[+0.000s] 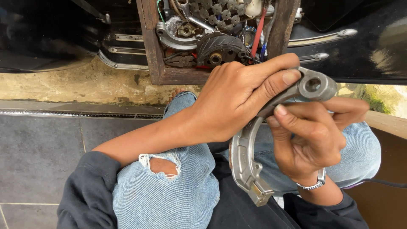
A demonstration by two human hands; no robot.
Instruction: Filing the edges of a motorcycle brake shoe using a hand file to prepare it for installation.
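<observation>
left hand (233, 99) curled and gripping, right hand (311, 138) pinching

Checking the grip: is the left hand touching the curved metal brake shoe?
Touching: the head view shows the left hand wrapped over the brake shoe, fingertips pressed near its eyelet end.

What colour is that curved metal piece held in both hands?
The curved metal piece is dull silver-grey with a tan tip at its lower end, seen in the head view.

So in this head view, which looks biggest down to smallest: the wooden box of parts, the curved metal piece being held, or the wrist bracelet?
1. Wooden parts box, though its top is cut off by the frame.
2. Curved metal brake shoe, held in both hands and nearer the camera, so it may look oversized.
3. Metal bracelet, clearly smallest.
</observation>
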